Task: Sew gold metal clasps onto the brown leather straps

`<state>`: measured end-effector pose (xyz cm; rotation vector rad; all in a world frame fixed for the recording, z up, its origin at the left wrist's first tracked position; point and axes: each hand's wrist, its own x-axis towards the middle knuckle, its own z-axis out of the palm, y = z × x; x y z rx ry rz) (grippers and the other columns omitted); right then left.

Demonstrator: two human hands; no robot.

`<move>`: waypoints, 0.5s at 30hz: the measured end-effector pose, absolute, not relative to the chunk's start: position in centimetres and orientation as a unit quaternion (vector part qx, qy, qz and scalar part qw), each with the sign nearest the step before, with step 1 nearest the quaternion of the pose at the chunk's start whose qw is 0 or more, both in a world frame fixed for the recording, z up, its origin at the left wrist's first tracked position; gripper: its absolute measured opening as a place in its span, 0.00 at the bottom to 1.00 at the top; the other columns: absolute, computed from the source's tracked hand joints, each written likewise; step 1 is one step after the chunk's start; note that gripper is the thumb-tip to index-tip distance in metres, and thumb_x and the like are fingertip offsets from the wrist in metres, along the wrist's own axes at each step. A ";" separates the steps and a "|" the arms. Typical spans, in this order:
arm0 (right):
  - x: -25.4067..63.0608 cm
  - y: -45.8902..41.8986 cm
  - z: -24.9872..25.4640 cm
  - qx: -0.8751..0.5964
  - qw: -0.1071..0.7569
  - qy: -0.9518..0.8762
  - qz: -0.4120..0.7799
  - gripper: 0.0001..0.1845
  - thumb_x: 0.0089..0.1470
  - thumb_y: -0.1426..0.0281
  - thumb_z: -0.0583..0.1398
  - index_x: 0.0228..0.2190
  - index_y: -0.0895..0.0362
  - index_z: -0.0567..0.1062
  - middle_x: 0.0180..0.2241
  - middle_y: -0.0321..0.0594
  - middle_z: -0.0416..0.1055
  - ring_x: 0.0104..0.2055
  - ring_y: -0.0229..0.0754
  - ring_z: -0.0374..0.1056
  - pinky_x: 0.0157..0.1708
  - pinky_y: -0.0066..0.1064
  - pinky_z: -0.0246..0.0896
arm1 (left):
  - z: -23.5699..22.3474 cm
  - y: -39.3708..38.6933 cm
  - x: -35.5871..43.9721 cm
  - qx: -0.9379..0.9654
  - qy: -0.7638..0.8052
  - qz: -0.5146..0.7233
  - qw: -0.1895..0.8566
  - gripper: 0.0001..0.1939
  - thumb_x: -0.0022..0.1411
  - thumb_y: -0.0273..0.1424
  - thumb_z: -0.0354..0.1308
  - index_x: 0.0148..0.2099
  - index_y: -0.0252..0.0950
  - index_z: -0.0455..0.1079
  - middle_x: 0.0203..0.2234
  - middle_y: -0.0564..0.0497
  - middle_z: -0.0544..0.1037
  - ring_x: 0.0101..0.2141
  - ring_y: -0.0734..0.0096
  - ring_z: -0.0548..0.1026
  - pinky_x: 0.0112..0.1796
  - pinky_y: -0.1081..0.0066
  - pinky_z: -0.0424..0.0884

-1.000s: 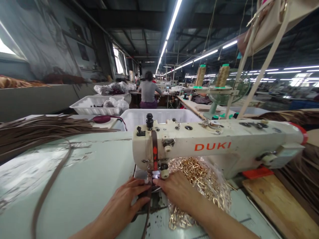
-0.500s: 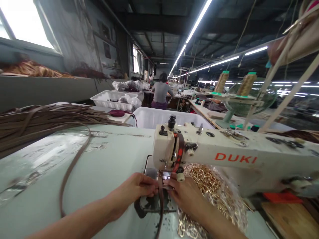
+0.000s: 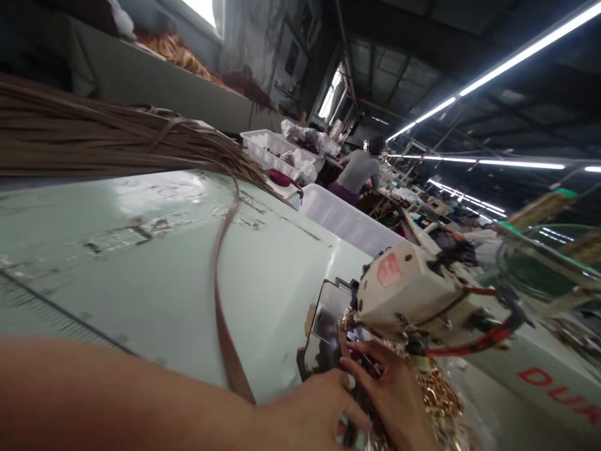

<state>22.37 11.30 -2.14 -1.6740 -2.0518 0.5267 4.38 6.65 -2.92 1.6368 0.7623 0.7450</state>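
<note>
A narrow brown strap (image 3: 343,344) runs under the presser foot of the sewing machine (image 3: 413,294). My right hand (image 3: 392,391) is just in front of the needle area, thumb and fingers closed on this strap. Lower and to the left, my left hand (image 3: 314,407) is curled near my right wrist. Something dark and shiny shows below its fingers, too blurred and covered to name. Another length of brown strap (image 3: 220,300) lies in a curve across the tabletop, its lower end hidden behind my left forearm.
A bundle of brown straps (image 3: 94,138) lies along the table's far left. Gold-coloured metal hooks (image 3: 436,388) in clear plastic are right of my right hand. Behind the table stands a white bin (image 3: 347,216). A person in grey (image 3: 359,172) sits farther back.
The view has tilted and swung left. My left hand has left the needle area and come back toward me, beside my right wrist. My right hand stays at the strap by the needle.
</note>
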 end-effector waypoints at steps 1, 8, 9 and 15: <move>22.3 11.3 -2.0 -0.599 0.207 -0.752 0.183 0.14 0.49 0.57 0.61 0.33 0.53 0.77 0.37 0.41 0.74 0.40 0.49 0.70 0.41 0.36 0.64 | -3.4 6.5 4.7 0.712 0.306 0.327 0.542 0.12 0.52 0.33 0.58 0.40 0.42 0.76 0.43 0.49 0.71 0.37 0.61 0.72 0.38 0.67 0.69; 22.0 11.1 -1.6 -0.611 0.129 -0.776 0.094 0.16 0.49 0.53 0.60 0.31 0.51 0.77 0.34 0.37 0.75 0.35 0.45 0.71 0.33 0.30 0.64 | -6.1 7.2 7.0 0.865 0.193 0.292 0.361 0.19 0.52 0.22 0.54 0.13 0.37 0.57 0.16 0.50 0.67 0.26 0.65 0.70 0.27 0.70 0.65; 22.0 11.0 -1.7 -0.603 0.127 -0.784 0.073 0.16 0.50 0.53 0.59 0.30 0.51 0.77 0.32 0.37 0.75 0.32 0.44 0.71 0.31 0.29 0.64 | -6.0 7.3 7.1 0.877 0.175 0.278 0.351 0.20 0.51 0.22 0.55 0.12 0.37 0.54 0.14 0.50 0.66 0.24 0.66 0.70 0.25 0.71 0.64; 22.4 11.3 -1.7 -0.528 0.143 -0.837 0.014 0.17 0.56 0.59 0.55 0.28 0.55 0.78 0.28 0.38 0.75 0.29 0.41 0.71 0.27 0.25 0.64 | -2.4 8.3 3.9 0.868 0.287 0.249 0.321 0.06 0.54 0.29 0.56 0.33 0.34 0.73 0.27 0.49 0.77 0.27 0.65 0.73 0.27 0.70 0.69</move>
